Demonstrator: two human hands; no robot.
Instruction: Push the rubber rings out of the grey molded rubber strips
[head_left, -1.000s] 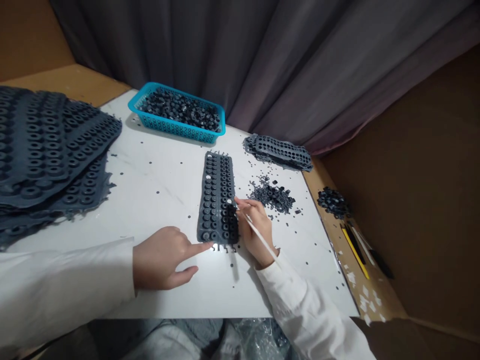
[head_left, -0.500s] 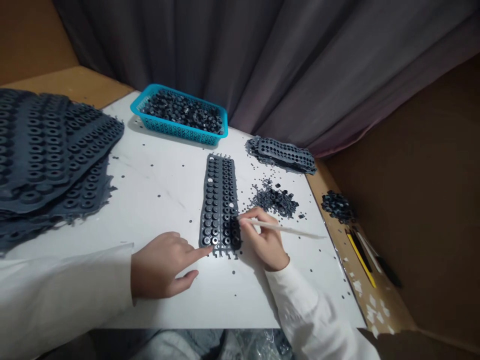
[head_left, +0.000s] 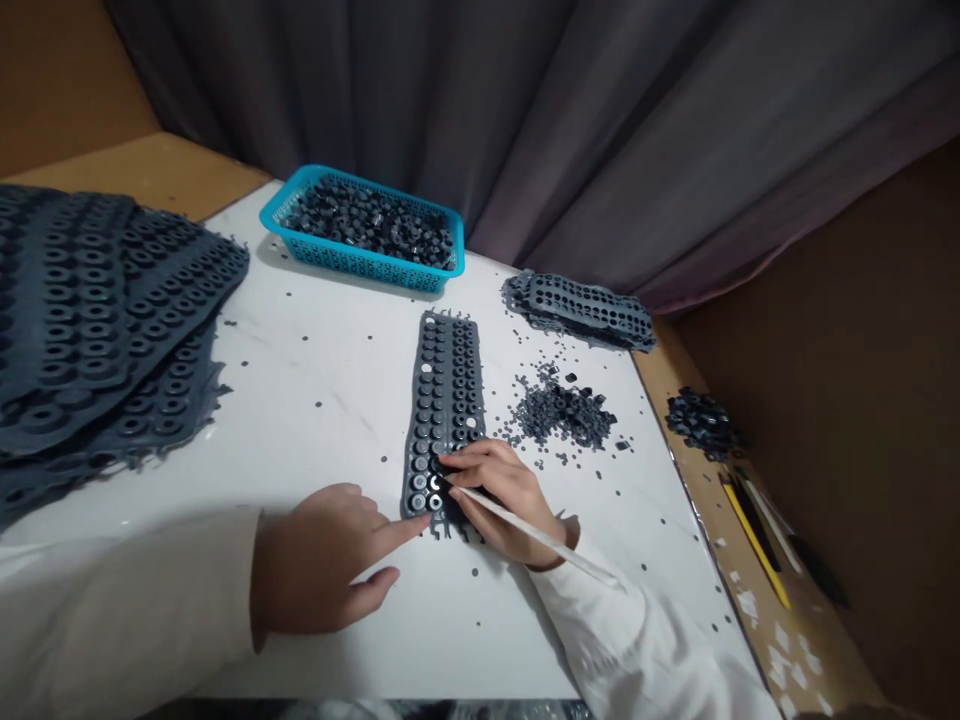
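A dark grey molded rubber sheet [head_left: 439,380] with rows of round ring-shaped parts lies lengthwise on the white table; a few round holes in it show the white below. My left hand [head_left: 330,555] has its index finger stretched out, the tip at the sheet's near left edge, and its thumb apart. Holding a thin white stick [head_left: 536,535] like a pen, my right hand [head_left: 506,500] rests over the sheet's near right part. The stick's tip is by the rings near the lower end. My right fingers hide several rings.
A blue basket [head_left: 360,262] full of small dark parts stands at the back. Larger rubber sheets [head_left: 112,300] are piled left. Right are a stack of perforated strips [head_left: 589,310], loose grey bits [head_left: 562,412], a dark heap [head_left: 701,422] and a yellow-handled tool [head_left: 757,545].
My right hand with the stick has moved left across the sheet, from its right edge toward the inner rows. The left finger stays by the near edge. The view has shifted slightly.
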